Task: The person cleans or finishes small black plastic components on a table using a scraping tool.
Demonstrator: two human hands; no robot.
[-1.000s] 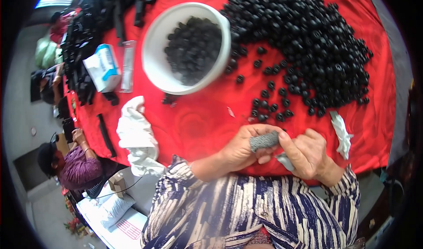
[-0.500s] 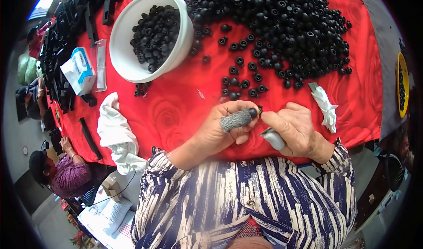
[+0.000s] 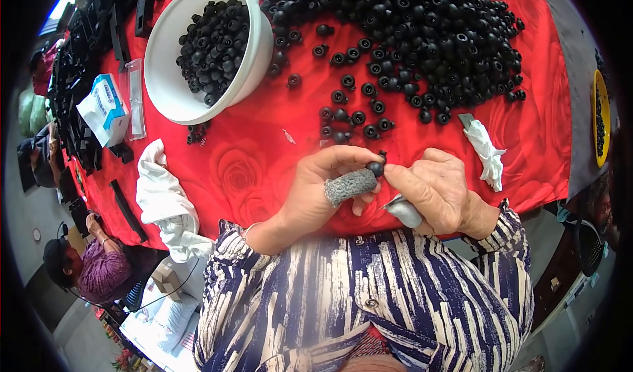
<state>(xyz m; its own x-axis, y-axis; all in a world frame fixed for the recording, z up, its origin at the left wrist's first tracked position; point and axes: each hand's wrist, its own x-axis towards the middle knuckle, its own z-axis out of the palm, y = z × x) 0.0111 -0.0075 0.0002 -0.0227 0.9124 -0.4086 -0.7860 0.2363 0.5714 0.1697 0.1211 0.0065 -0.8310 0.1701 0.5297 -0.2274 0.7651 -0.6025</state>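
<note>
A small round black plastic part with a short stem is pinched in my left hand. One finger of that hand wears a grey knitted sleeve. Close against the part, on its right, is my right hand, its thumb and forefinger at the part. The other fingers of my right hand are curled round a knife with a grey wrapped handle; its short tip points left. Many like black parts lie heaped beyond my hands, with several loose ones nearer.
A white bowl of black parts stands at the far left. White cloths and a wrapped blade lie on the red tablecloth. A tissue box and black strips are left. Another person sits at left.
The view has shifted slightly, so the table things sit a little further left. My hands stay together at the black part, whose stem now points up and shows more clearly.
</note>
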